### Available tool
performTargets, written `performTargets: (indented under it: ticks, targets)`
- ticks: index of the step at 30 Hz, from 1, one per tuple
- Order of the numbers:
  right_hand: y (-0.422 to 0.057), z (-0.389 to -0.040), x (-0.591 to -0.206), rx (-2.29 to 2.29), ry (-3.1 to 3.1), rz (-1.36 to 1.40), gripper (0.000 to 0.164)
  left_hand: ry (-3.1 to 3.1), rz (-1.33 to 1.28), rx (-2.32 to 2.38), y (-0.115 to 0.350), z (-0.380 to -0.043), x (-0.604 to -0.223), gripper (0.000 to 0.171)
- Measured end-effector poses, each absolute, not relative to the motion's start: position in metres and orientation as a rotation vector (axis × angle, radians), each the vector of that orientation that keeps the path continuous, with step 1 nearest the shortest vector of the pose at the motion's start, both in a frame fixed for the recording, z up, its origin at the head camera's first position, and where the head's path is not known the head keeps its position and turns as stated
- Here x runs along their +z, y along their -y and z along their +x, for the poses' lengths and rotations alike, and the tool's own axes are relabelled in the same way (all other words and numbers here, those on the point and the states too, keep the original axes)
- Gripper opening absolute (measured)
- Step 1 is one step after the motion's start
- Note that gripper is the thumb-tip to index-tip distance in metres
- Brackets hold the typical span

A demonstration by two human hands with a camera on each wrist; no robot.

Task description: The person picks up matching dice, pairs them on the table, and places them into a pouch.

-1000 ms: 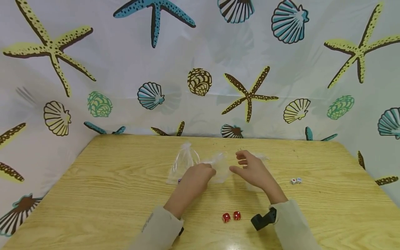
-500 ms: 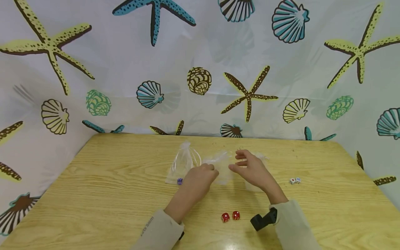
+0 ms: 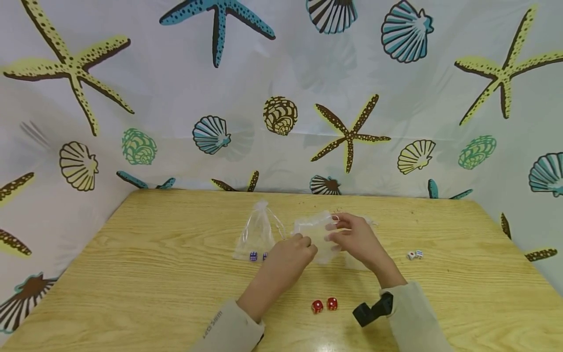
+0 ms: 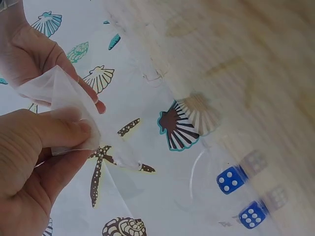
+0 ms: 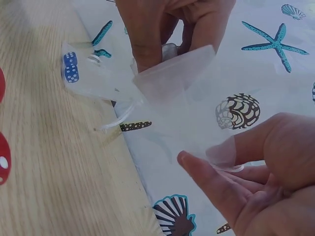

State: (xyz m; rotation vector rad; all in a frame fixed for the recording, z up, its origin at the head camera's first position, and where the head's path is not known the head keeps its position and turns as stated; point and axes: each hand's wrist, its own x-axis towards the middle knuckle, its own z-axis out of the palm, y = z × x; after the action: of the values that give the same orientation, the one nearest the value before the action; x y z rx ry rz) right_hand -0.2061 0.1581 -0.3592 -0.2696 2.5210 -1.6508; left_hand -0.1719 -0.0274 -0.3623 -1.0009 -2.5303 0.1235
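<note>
A sheer white drawstring pouch (image 3: 317,229) is held up between both hands over the middle of the table. My left hand (image 3: 288,256) pinches its left side between thumb and fingers, as the left wrist view also shows. At the pouch's other side, my right hand (image 3: 359,242) has its thumb and fingers at the edge, one fingertip showing through the fabric. A thin drawstring loop (image 5: 234,169) lies by those fingers. Just left of my left hand, a second sheer pouch (image 3: 256,234) lies with two blue dice (image 4: 231,180) at its bottom.
A third sheer pouch (image 3: 355,264) lies partly hidden beneath my right hand. Two red dice (image 3: 332,303) sit nearer the front, between the forearms. Two white dice (image 3: 411,255) rest to the right. A shell-patterned cloth (image 3: 176,98) hangs behind the wooden table (image 3: 154,274).
My left hand has shifted right and slightly nearer, bringing the pouch against the right hand's fingers. The second blue die has come into sight. The red and white dice stay put.
</note>
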Motion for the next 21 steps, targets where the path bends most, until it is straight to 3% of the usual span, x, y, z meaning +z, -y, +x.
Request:
performTargets:
  ticks: [16, 21]
  targets:
    - [-0.163, -0.206, -0.352, -1.726, -2.632, -0.276, 0.043, 2.677, -0.978, -0.253, 0.035, -0.173, -0.355, 0.026]
    - [-0.165, -0.206, -0.352, -1.752, -2.632, -0.308, 0.043, 2.616, -0.84, -0.558, 0.038, -0.178, -0.358, 0.025]
